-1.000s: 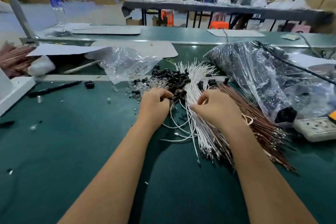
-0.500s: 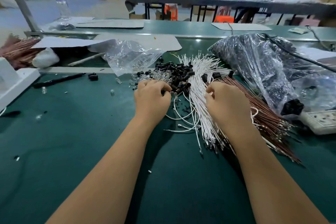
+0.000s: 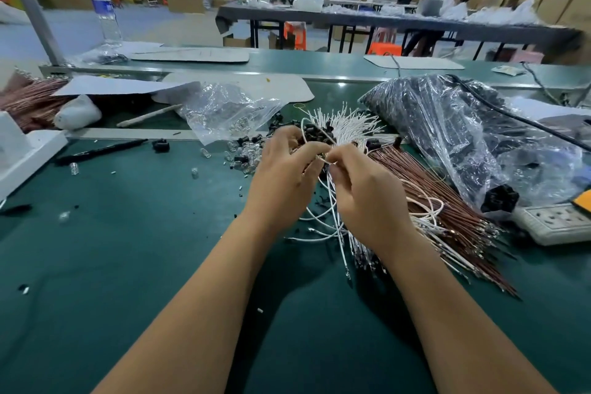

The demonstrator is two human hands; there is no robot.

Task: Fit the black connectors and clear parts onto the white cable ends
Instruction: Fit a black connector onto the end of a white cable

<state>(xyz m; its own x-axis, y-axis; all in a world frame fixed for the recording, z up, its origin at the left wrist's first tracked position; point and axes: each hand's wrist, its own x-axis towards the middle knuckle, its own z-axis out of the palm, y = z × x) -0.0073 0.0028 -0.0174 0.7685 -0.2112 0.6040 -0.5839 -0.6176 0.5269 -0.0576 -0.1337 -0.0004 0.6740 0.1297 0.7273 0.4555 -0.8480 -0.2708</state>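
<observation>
Both hands, left (image 3: 281,182) and right (image 3: 371,198), pinch one white cable (image 3: 331,201) end; black connectors (image 3: 315,134), clear parts (image 3: 243,160) heaped mid-desk, most cables unfitted.

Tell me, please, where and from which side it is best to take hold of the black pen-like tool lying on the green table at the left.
Grip the black pen-like tool around the middle of its thin shaft, coming from above with the left hand. It lies flat and nearly level on the green table, with bare surface on both long sides, so fingers can probably close across it there. Its ends look thinner and harder to pinch.
</observation>
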